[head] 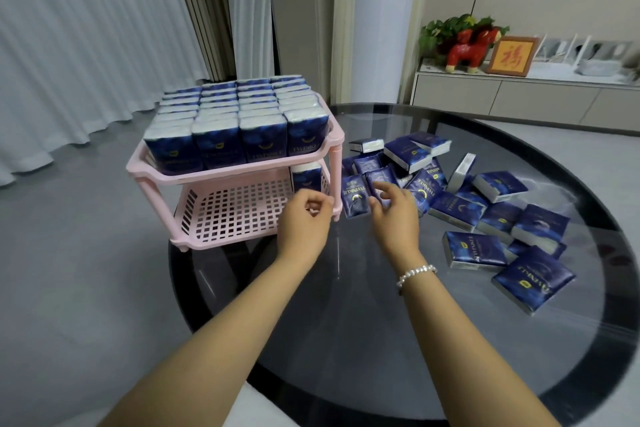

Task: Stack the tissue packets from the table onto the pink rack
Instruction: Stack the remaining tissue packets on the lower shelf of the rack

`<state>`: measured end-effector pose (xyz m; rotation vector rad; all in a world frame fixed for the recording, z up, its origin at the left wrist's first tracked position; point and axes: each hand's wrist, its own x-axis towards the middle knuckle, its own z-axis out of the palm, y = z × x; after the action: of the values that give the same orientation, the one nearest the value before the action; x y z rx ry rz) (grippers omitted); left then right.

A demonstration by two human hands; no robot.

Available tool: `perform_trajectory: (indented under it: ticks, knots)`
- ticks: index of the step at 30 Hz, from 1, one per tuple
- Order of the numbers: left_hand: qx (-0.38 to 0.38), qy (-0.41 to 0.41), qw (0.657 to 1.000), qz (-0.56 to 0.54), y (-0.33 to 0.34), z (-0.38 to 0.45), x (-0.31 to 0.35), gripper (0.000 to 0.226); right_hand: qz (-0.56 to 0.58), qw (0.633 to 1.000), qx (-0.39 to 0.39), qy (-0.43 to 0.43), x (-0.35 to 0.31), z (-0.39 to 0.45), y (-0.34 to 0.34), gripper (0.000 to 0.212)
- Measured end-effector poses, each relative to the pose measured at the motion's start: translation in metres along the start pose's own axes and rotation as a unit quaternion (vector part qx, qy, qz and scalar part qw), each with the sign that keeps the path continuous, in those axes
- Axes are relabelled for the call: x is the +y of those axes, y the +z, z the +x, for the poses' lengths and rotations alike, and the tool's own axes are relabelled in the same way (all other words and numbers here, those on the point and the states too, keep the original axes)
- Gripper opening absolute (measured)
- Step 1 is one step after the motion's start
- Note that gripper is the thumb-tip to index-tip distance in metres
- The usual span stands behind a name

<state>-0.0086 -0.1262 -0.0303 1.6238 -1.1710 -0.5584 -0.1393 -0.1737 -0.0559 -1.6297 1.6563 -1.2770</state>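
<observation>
The pink rack (pixel 239 170) stands at the left edge of the round glass tabletop (pixel 346 305). Its upper shelf (pixel 166 168) is packed full: upright tissue packets (pixel 239 114) fill it in tight rows from front to back, so that tier looks finished. The lower shelf (pixel 239 215) is nearly bare, its pink grid exposed, with a single packet (pixel 306 177) standing in the back right corner.

A loose pile of packets (pixel 485 204) lies scattered over the right half of the tabletop, some flat, some on edge, some overlapping. So roughly half the job appears done, and the whole lower tier is yet to be filled.

The left hand (pixel 306 215) hovers just in front of the lower shelf, its grip loosely curled and holding nothing. The right hand (pixel 393 211) reaches into the near end of the pile, fingers spread and relaxed over a packet beside the rack; its grip has not closed on anything.
</observation>
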Motion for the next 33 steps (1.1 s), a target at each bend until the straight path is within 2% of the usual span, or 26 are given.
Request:
perform_trajectory:
  ticks: [3,6,9,12,16,18,23,27,30,32,33]
  knots:
    - [-0.011,-0.076,0.996,-0.053,0.015,-0.01,0.003,0.009,-0.168,0.98,-0.082,-0.064,-0.004,0.023,-0.015,0.04]
    - [-0.017,-0.124,0.989,-0.082,0.027,-0.016,-0.005,0.011,-0.29,0.933,-0.168,-0.131,-0.013,0.044,-0.02,0.054]
    - [-0.027,-0.136,0.989,-0.06,0.031,-0.017,-0.013,0.018,-0.38,0.881,-0.24,-0.149,-0.017,0.058,-0.016,0.06]
    - [-0.03,-0.123,0.991,-0.04,0.032,-0.015,-0.016,0.022,-0.416,0.859,-0.252,-0.158,-0.021,0.064,-0.017,0.055]
    - [-0.058,-0.106,0.992,-0.025,0.036,-0.021,-0.011,0.021,-0.395,0.864,-0.276,-0.148,-0.02,0.055,-0.025,0.052]
    - [-0.081,-0.098,0.992,-0.02,0.036,-0.025,-0.008,0.012,-0.365,0.875,-0.286,-0.14,-0.014,0.043,-0.03,0.052]
    - [-0.118,-0.074,0.99,0.026,0.032,-0.031,-0.007,0.024,-0.257,0.921,-0.278,-0.091,-0.008,0.014,-0.053,0.03]
    - [-0.161,-0.071,0.979,0.099,0.026,-0.032,-0.012,0.03,-0.241,0.92,-0.298,-0.077,-0.006,0.005,-0.068,0.023]
    - [-0.176,-0.098,0.975,0.098,0.02,-0.032,-0.013,0.033,-0.187,0.953,-0.225,-0.077,-0.002,0.005,-0.08,0.026]
    - [-0.174,-0.096,0.975,0.103,0.018,-0.034,-0.013,0.038,-0.213,0.962,-0.159,-0.066,0.002,0.008,-0.09,0.029]
    - [-0.174,-0.089,0.975,0.108,0.017,-0.035,-0.013,0.039,-0.249,0.954,-0.157,-0.06,0.005,0.011,-0.095,0.029]
